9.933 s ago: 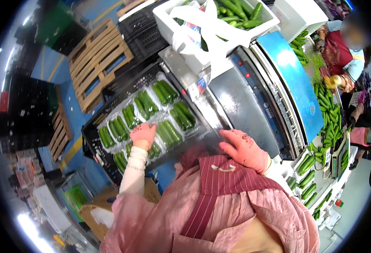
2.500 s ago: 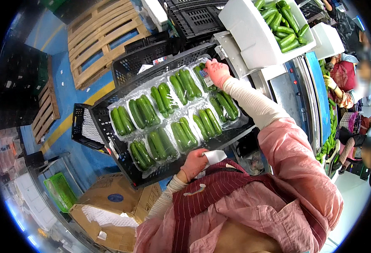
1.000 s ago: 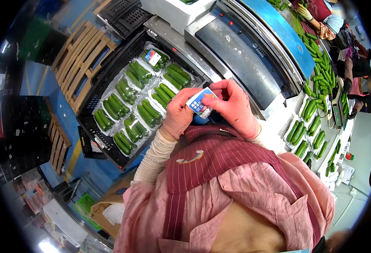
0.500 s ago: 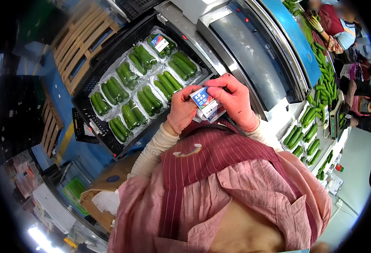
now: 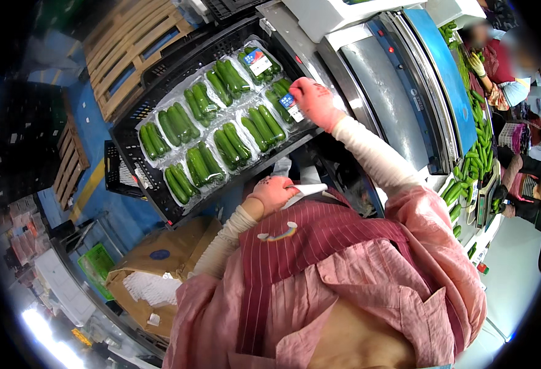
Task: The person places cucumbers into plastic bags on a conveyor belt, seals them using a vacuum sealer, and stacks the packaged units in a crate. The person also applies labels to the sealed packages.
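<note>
My right hand (image 5: 315,103), in a coral-pink glove, is closed on a blue-and-white label (image 5: 291,107). It lays that label on a wrapped pack of cucumbers (image 5: 275,98) at the right end of the crate's near row. Close to my apron, my left hand (image 5: 274,192) is closed around white labels (image 5: 309,190), seen mostly edge-on. Two rows of film-wrapped cucumber packs (image 5: 180,125) fill the black crate (image 5: 149,198). A label (image 5: 257,62) lies on the far right pack; the other packs show none.
Beyond the crate stands a steel machine (image 5: 381,92) with a blue surface beside it. Loose cucumbers (image 5: 481,147) lie on the right, where another person's gloved hand (image 5: 476,64) works. Wooden pallets (image 5: 132,52) and an open cardboard box (image 5: 160,258) are at left.
My hands have moved apart. The right one has carried a label away to the crate's near right pack, while the left has lowered toward my apron with the remaining labels.
</note>
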The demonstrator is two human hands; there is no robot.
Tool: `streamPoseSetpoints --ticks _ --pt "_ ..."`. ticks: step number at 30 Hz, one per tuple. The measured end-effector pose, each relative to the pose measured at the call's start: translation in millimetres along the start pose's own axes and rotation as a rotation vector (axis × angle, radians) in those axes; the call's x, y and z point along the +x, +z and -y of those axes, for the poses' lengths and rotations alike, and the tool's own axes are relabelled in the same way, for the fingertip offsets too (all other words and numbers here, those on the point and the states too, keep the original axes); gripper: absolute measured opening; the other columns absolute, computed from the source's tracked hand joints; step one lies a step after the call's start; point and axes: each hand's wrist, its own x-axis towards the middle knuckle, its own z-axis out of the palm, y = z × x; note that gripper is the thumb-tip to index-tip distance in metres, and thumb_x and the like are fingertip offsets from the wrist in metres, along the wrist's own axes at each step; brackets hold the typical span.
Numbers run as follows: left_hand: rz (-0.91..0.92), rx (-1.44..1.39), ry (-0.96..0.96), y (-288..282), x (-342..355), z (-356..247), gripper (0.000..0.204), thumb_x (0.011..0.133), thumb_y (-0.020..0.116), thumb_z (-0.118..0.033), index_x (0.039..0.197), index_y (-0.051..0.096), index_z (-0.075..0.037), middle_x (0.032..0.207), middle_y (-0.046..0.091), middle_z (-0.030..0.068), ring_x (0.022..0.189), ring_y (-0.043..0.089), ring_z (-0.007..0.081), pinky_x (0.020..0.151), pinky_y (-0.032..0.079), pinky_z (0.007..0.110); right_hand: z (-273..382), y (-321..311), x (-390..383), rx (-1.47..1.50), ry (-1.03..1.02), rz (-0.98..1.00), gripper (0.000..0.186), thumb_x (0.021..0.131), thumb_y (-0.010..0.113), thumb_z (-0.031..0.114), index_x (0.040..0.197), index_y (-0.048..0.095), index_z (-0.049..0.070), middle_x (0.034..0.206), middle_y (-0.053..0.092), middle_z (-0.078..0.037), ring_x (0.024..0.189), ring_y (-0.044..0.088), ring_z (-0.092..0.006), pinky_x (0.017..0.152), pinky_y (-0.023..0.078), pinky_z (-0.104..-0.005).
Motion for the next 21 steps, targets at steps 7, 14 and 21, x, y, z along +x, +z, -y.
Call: streamPoseSetpoints --ticks 7,14,21 --pt "0.075 0.012 -0.023 -4 -3 11 0.031 0.088 0.055 -0.035 0.101 0.072 -0.013 0.082 0.07 0.0116 0.085 0.068 0.032 0.078 0.052 0.042 -10 39 43 -0.373 -0.002 0.245 0.023 0.099 0.055 0.03 0.11 0.056 0.009 0.109 0.064 -0.016 0.099 0.066 -0.0348 0.084 0.052 -0.0461" --pt "0.078 -0.041 -0.035 -8 0 17 0.029 0.086 0.057 -0.032 0.102 0.072 -0.012 0.096 0.07 0.0148 0.093 0.067 0.0342 0.081 0.052 0.043 -14 60 49 -0.801 0.026 0.387 0.027 0.09 0.061 0.015 0.115 0.056 0.005 0.113 0.062 -0.015 0.096 0.07 -0.0302 0.065 0.058 -0.0454" --pt "0.097 -0.051 -0.003 -19 3 17 0.028 0.086 0.059 -0.03 0.101 0.071 -0.01 0.093 0.069 0.0161 0.089 0.067 0.0346 0.078 0.052 0.042 -6 66 43 -1.116 -0.045 0.456 0.061 0.09 0.061 0.017 0.144 0.04 -0.002 0.112 0.059 -0.015 0.086 0.07 -0.0264 0.055 0.057 -0.0405"
